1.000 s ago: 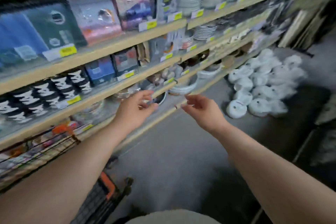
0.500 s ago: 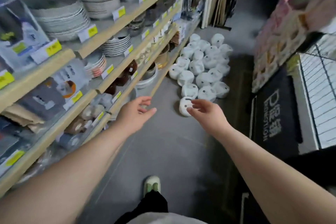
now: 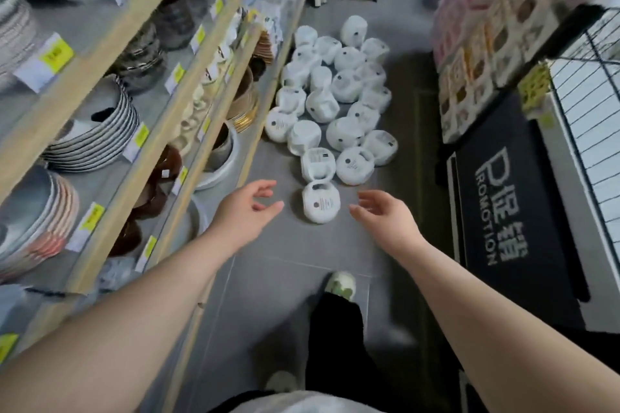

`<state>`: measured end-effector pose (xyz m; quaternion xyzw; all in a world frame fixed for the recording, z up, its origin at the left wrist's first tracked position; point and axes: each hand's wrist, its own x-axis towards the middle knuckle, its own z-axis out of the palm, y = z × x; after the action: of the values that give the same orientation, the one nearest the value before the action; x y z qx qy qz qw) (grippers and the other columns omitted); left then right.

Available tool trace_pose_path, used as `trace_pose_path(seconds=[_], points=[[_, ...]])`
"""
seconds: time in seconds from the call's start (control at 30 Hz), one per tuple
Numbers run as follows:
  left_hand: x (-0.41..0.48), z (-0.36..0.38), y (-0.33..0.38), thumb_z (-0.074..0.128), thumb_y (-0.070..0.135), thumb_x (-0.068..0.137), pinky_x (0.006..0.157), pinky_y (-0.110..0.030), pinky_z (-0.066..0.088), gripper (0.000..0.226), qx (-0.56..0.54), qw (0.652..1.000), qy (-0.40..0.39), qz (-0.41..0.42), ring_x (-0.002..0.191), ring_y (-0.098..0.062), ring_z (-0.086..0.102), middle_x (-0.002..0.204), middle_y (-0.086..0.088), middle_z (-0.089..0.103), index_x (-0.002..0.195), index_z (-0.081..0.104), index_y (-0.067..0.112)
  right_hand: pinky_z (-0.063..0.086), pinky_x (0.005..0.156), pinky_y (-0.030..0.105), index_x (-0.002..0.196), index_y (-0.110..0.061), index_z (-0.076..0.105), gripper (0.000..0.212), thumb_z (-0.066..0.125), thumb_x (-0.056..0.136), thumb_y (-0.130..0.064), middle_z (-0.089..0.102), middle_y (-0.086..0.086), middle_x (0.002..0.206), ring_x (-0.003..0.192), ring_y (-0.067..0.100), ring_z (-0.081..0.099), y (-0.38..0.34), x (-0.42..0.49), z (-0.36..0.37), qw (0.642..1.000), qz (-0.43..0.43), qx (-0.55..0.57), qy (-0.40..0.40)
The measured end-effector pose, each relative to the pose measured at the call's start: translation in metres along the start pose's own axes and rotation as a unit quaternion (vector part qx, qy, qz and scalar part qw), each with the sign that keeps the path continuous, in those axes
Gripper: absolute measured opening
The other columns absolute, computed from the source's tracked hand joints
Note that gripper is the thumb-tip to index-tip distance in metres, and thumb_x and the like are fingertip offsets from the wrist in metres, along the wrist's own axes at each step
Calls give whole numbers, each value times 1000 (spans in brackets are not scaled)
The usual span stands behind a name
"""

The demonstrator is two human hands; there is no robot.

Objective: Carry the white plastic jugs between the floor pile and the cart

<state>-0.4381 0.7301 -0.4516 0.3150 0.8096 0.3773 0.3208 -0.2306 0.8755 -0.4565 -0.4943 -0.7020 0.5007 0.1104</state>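
— Two long things frame the aisle: the wooden shelves point(image 3: 110, 117) on the person's left, stacked with plates point(image 3: 97, 141) and bowls point(image 3: 218, 147), and the grey floor point(image 3: 292, 251) running ahead. What sits on the floor?

— A cluster of white wrapped packs point(image 3: 335, 94), rounded and labelled, spreads from mid-aisle toward the far end. On the right stands a black promotion sign point(image 3: 503, 208) with a wire rack point(image 3: 590, 131) beside it.

— And the pack closest to the person?

— The nearest pack point(image 3: 321, 202) lies alone at the front edge of the cluster, flat on the floor, label up. It is roughly round, so no long axis can be told; a small loop shows at its far side.

— How do the hands stand to it?

— It lies between them and slightly ahead. The left hand point(image 3: 243, 211) hovers to its left, the right hand point(image 3: 385, 216) to its right, both above the floor and apart from it. The left fingertips point(image 3: 276, 206) look a touch nearer to the pack than the right ones, though the difference is slight.

— The grip?

— Released on both sides: fingers loosely spread and gently bent, holding nothing, palms turned inward toward the pack.

— Anything smaller?

— Yellow price tags point(image 3: 57, 55) along the shelf edges, and a pale shoe point(image 3: 342, 285) below the hands.
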Motion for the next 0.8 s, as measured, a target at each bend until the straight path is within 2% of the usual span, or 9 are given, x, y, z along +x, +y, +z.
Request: trace_pose_path(seconds=[0.1, 0.2, 0.33, 0.43, 0.57, 0.7, 0.8], points=[[62, 14, -8, 68, 32, 88, 60, -10, 40, 37, 10, 1000, -1, -26, 77, 2, 58, 114, 16, 61, 122, 56, 36, 45, 78, 21, 120, -25, 62, 37, 70, 85, -35, 62, -8, 107, 95, 7, 60, 10, 65, 4, 999, 24, 7, -29], [121, 32, -22, 68, 30, 88, 67, -17, 42, 39, 22, 999, -15, -44, 77, -2, 57, 115, 13, 61, 125, 56, 32, 47, 84, 25, 126, -24, 59, 42, 69, 86, -34, 60, -5, 112, 99, 10, 59, 23, 128, 14, 998, 51, 0, -38], [192, 63, -60, 69, 26, 88, 64, -8, 39, 40, 37, 996, -30, -71, 75, 3, 54, 111, 12, 61, 126, 57, 31, 51, 92, 36, 134, -26, 53, 52, 69, 86, -37, 53, -6, 116, 105, 14, 57, 52, 197, 42, 995, 90, -2, -43], [243, 89, -109, 68, 24, 88, 62, -9, 40, 40, 44, 995, -50, -72, 73, 1, 54, 112, 10, 61, 126, 58, 31, 49, 94, 37, 137, -28, 49, 56, 69, 86, -38, 54, -2, 127, 112, 17, 55, 92, 239, 81, 993, 114, 13, -37], [322, 142, -203, 66, 24, 90, 61, -16, 41, 40, 77, 988, -114, -64, 67, 2, 53, 114, 12, 59, 125, 55, 38, 45, 99, 36, 139, -29, 48, 58, 70, 85, -33, 53, 4, 134, 115, 19, 52, 176, 297, 160, 989, 144, 27, -2], [394, 197, -298, 67, 24, 89, 66, -23, 41, 45, 99, 980, -168, -36, 62, 0, 51, 117, 9, 59, 126, 52, 43, 35, 111, 39, 143, -30, 43, 68, 73, 82, -29, 43, 5, 142, 131, 22, 44, 263, 344, 242, 982, 173, 59, 44], [443, 236, -359, 69, 24, 87, 67, -28, 44, 49, 87, 973, -214, -15, 70, -9, 54, 123, 5, 56, 120, 47, 53, 28, 115, 37, 147, -33, 36, 80, 77, 79, -28, 33, 9, 147, 137, 24, 36, 321, 373, 295, 976, 187, 73, 83]])
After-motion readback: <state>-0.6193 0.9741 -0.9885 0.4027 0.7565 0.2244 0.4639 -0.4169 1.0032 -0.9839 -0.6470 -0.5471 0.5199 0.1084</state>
